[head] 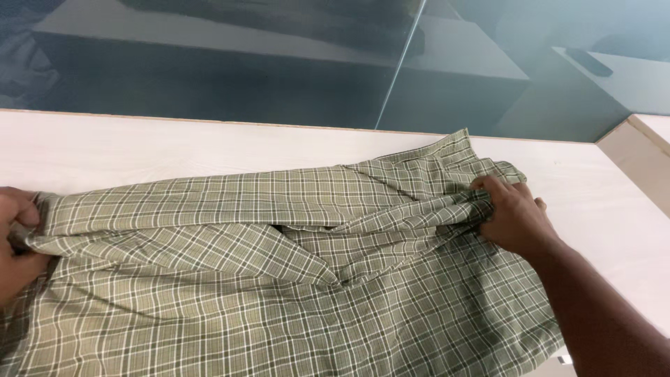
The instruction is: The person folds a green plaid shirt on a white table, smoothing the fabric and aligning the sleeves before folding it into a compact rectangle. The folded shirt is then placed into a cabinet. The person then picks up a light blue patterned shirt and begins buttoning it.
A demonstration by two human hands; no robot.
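Green-checked shirt lies spread on the pale worktop, our left hand and right hand fingers clamped on its opposite ends; uneven pulling, we judge, could bunch the fold crooked.

Both hands are spread wide apart, the left hand fisted, the right hand with fingers curled, forearm outstretched.
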